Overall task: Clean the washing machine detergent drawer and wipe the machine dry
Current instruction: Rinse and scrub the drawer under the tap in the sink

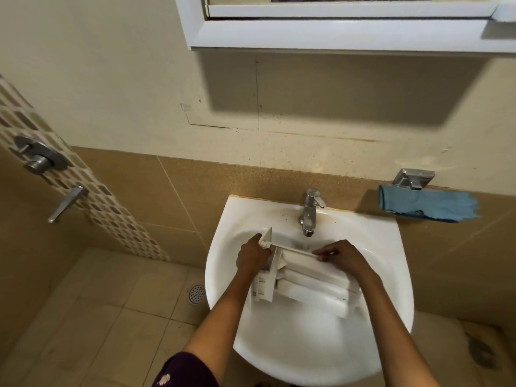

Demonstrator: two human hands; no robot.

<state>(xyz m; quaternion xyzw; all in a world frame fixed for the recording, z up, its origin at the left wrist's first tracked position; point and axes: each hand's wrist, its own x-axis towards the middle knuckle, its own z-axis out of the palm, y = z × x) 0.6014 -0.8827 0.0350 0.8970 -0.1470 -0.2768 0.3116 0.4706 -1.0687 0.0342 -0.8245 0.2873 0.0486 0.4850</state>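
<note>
Standing at a white wash basin (307,358), looking down into the bowl. Holding the white detergent drawer (312,286) inside the bowl w/ both hands, just below and in front of the chrome tap (310,212). Lying crosswise, long compartments running left to right, front panel at the left end, whole thing tilted toward the camera. Gripping the panel end w/ L hand (252,259), fingers curled round the edge, thumb side up. Pinching the drawer's far top rail w/ R hand (344,256), thumb and fingertips pressed together on it near the right end, wrist over the compartments. Can't tell whether the underside touches the bowl.

Around the basin:
- Right of the tap, on the wall: blue glove (427,206) draped flat, just under a chrome holder (414,178).
- Overhead: white wall cabinet (335,34).
- Far left, on a mosaic tile strip (117,216): chrome shower mixer (39,157), w/ a lever handle (67,203) below it.
- On the tiled floor, beside the basin's left edge: round floor drain (197,293).
- At bottom edge: dark purple sleeve (184,370) w/ a pale flower print.
</note>
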